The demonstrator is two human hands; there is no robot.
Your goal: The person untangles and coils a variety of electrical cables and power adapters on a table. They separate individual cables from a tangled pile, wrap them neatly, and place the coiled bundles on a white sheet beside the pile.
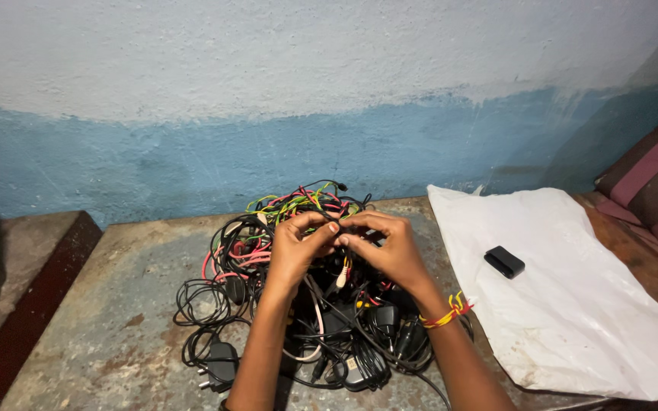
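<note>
Left hand and right hand raised together, fingers pinched shut on a thin cable above tangled cables; white plastic sheet right of fingers, small black box on it.

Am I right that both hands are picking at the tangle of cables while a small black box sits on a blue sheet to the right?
Nearly. The head view shows the left hand and right hand pinching wires over the tangle of cables, and the small black box does lie to the right, but the sheet under it is white. The blue is on the wall.
</note>
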